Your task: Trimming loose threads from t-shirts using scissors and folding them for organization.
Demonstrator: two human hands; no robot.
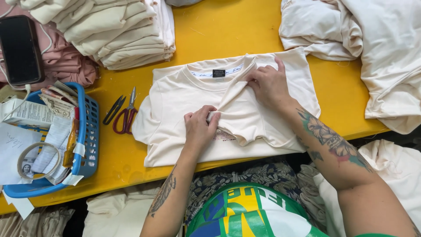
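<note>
Cream shirt (pixel 175 114) flat under both hands; left hand (pixel 199 127), right hand (pixel 268 85) pinching sleeve fold.

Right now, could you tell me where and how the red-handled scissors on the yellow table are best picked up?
Probably by the red loops of the red-handled scissors, from the person's near edge. The loops lie nearest that edge, the shut blades point away toward the stacked folded shirts, and black snips lie close on one side, the cream T-shirt on the other.
</note>
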